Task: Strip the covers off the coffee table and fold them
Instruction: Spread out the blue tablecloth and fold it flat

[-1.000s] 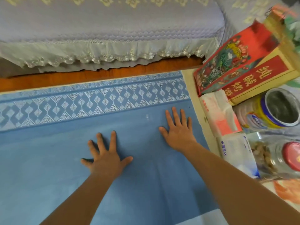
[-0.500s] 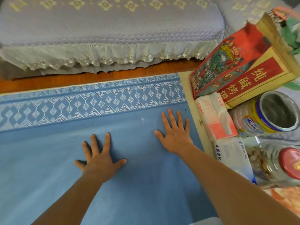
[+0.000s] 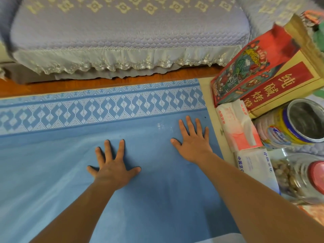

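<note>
1. On the coffee table (image 3: 207,95): blue cover (image 3: 157,199) spread flat, filling most of the view, reaching the far edge and stopping just short of the right-hand clutter.
2. Cover look: plain mid-blue field, woven texture, faint soft creases fanning out near the hands; small pale speck marks just left of the right hand.
3. Patterned border band (image 3: 105,109) along the far edge: white geometric key-and-diamond weave on blue, with a narrow scalloped strip beyond it.
4. Paler patch at the bottom edge, near centre-right; unclear whether a second layer or a fold.
5. Left hand (image 3: 113,170): palm down on the plain blue area, fingers splayed, flat, gripping nothing.
6. Right hand (image 3: 193,144): palm down, fingers spread, flat on the cover close to its right edge, gripping nothing.
7. Hands apart, right one further forward than left; both bare forearms in from the bottom.
8. Right of the cover, on bare cream tabletop: red snack bag (image 3: 245,67), yellow-and-red box (image 3: 284,86), pink tissue pack (image 3: 240,127), white tissue pack (image 3: 254,165), open tin (image 3: 298,125), glass jar (image 3: 301,179) with red lid.
9. Beyond the table: strip of wooden floor (image 3: 35,85), then sofa (image 3: 122,32) under a lilac quilted throw with lace trim.
</note>
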`<action>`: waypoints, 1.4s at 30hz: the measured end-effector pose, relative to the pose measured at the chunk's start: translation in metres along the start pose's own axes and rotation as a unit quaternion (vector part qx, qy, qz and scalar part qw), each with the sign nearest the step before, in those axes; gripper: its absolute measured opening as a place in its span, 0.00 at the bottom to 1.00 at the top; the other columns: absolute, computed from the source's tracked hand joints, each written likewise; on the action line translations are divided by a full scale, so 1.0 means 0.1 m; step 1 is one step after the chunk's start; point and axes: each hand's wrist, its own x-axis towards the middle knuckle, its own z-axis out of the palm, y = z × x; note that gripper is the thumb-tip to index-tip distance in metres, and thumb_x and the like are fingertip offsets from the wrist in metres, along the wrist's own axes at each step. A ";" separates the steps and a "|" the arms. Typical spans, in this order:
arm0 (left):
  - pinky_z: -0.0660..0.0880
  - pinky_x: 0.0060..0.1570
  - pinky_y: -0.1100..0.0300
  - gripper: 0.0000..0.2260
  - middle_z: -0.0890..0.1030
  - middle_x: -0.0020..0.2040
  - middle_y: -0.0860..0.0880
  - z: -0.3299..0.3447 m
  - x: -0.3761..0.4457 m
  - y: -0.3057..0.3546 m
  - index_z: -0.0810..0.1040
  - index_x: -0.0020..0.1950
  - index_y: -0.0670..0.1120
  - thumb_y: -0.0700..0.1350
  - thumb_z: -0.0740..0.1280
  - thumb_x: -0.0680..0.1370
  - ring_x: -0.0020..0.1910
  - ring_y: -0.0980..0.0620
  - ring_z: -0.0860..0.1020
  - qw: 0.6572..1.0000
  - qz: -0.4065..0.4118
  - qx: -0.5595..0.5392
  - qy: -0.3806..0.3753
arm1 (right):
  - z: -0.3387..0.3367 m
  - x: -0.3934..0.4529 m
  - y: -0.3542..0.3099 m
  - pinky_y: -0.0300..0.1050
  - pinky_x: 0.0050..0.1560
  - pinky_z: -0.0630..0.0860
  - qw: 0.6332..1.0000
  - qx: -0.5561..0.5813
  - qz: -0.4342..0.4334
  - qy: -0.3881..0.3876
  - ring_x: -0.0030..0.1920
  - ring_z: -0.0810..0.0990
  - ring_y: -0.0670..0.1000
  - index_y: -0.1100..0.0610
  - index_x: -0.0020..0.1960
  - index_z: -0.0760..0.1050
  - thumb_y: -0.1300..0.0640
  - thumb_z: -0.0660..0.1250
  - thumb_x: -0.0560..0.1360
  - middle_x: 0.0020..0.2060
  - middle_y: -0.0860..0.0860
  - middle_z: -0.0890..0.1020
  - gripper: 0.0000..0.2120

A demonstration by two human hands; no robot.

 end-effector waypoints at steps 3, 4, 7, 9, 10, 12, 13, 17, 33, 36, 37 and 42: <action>0.54 0.72 0.29 0.50 0.27 0.79 0.51 0.01 -0.02 -0.01 0.28 0.76 0.67 0.77 0.62 0.70 0.80 0.41 0.32 1.000 -0.002 -0.002 0.005 | -0.02 -0.01 0.00 0.66 0.76 0.36 1.000 0.001 -0.002 -0.005 0.77 0.27 0.58 0.45 0.79 0.29 0.29 0.42 0.78 0.78 0.47 0.29 0.38; 0.54 0.72 0.29 0.50 0.27 0.79 0.51 0.01 -0.02 -0.01 0.28 0.76 0.67 0.77 0.62 0.70 0.80 0.41 0.32 1.000 -0.002 -0.005 0.003 | -0.03 -0.01 0.00 0.66 0.76 0.36 1.000 0.000 -0.001 -0.008 0.77 0.27 0.58 0.45 0.79 0.29 0.29 0.42 0.78 0.78 0.47 0.29 0.38; 0.54 0.72 0.29 0.51 0.27 0.79 0.51 0.00 0.00 -0.01 0.28 0.76 0.66 0.77 0.62 0.70 0.80 0.41 0.32 1.000 -0.001 -0.005 -0.001 | -0.04 0.00 0.00 0.66 0.76 0.35 1.000 -0.002 -0.002 -0.012 0.77 0.27 0.58 0.45 0.79 0.28 0.29 0.42 0.78 0.78 0.47 0.29 0.38; 0.55 0.72 0.30 0.50 0.28 0.79 0.50 0.00 -0.01 -0.01 0.29 0.77 0.65 0.77 0.61 0.71 0.80 0.40 0.33 1.000 -0.005 -0.002 0.016 | -0.04 0.02 0.01 0.66 0.76 0.35 1.000 -0.005 0.000 -0.014 0.77 0.27 0.58 0.45 0.78 0.28 0.29 0.41 0.78 0.78 0.47 0.28 0.38; 0.54 0.72 0.30 0.49 0.29 0.79 0.49 0.02 -0.04 0.01 0.30 0.78 0.65 0.76 0.61 0.71 0.80 0.40 0.34 0.999 -0.006 0.004 0.041 | -0.04 0.02 0.01 0.67 0.76 0.36 1.000 -0.005 0.000 -0.012 0.77 0.27 0.58 0.45 0.78 0.28 0.29 0.41 0.78 0.78 0.47 0.28 0.39; 0.56 0.73 0.31 0.47 0.35 0.81 0.45 0.11 -0.20 0.11 0.38 0.81 0.63 0.71 0.65 0.73 0.81 0.38 0.41 0.992 0.034 0.025 0.123 | -0.05 0.03 0.00 0.67 0.76 0.36 1.000 -0.010 0.000 -0.023 0.77 0.27 0.58 0.45 0.78 0.28 0.29 0.42 0.78 0.77 0.48 0.28 0.39; 0.61 0.70 0.31 0.46 0.44 0.82 0.43 0.19 -0.33 0.16 0.47 0.82 0.61 0.69 0.70 0.72 0.80 0.36 0.50 0.984 0.073 0.030 0.161 | -0.07 0.03 -0.01 0.68 0.76 0.36 0.999 -0.010 -0.001 -0.032 0.77 0.27 0.59 0.45 0.79 0.28 0.29 0.43 0.78 0.77 0.47 0.28 0.39; 0.78 0.50 0.36 0.46 0.74 0.69 0.41 0.78 -0.94 0.15 0.73 0.72 0.55 0.67 0.79 0.57 0.61 0.36 0.76 0.977 0.160 0.018 0.137 | -0.18 -0.03 0.04 0.64 0.78 0.43 0.997 0.077 0.000 0.027 0.80 0.42 0.58 0.49 0.82 0.45 0.36 0.53 0.81 0.81 0.50 0.44 0.36; 0.75 0.50 0.38 0.31 0.73 0.65 0.39 1.51 -1.96 -0.09 0.79 0.66 0.47 0.50 0.80 0.65 0.59 0.35 0.74 0.924 0.337 0.155 0.092 | 1.72 -3.98 0.48 0.60 0.64 0.73 0.609 0.562 0.548 0.115 0.65 0.72 0.60 0.56 0.74 0.64 0.45 0.73 0.74 0.66 0.56 0.73 0.35; 0.77 0.45 0.43 0.31 0.73 0.65 0.42 1.75 -2.25 -0.12 0.78 0.66 0.50 0.53 0.79 0.64 0.60 0.37 0.74 0.931 0.329 0.148 0.059 | 1.62 -3.86 0.67 0.58 0.61 0.78 0.367 0.795 0.465 0.130 0.60 0.80 0.56 0.51 0.69 0.68 0.52 0.70 0.79 0.60 0.53 0.80 0.21; 0.78 0.47 0.43 0.32 0.72 0.67 0.42 1.79 -2.30 -0.11 0.77 0.68 0.51 0.54 0.79 0.65 0.63 0.38 0.73 0.934 0.317 0.154 0.059 | 1.59 -3.83 0.67 0.55 0.59 0.79 0.368 0.795 0.463 0.136 0.57 0.82 0.56 0.56 0.65 0.71 0.56 0.69 0.79 0.57 0.55 0.82 0.16; 0.77 0.58 0.44 0.36 0.64 0.76 0.41 1.84 -2.42 -0.02 0.70 0.75 0.50 0.57 0.73 0.69 0.73 0.37 0.65 0.947 0.277 0.152 0.057 | 1.47 -3.91 0.32 0.51 0.41 0.77 0.616 0.588 0.500 0.159 0.44 0.81 0.56 0.55 0.44 0.75 0.59 0.70 0.78 0.42 0.55 0.82 0.05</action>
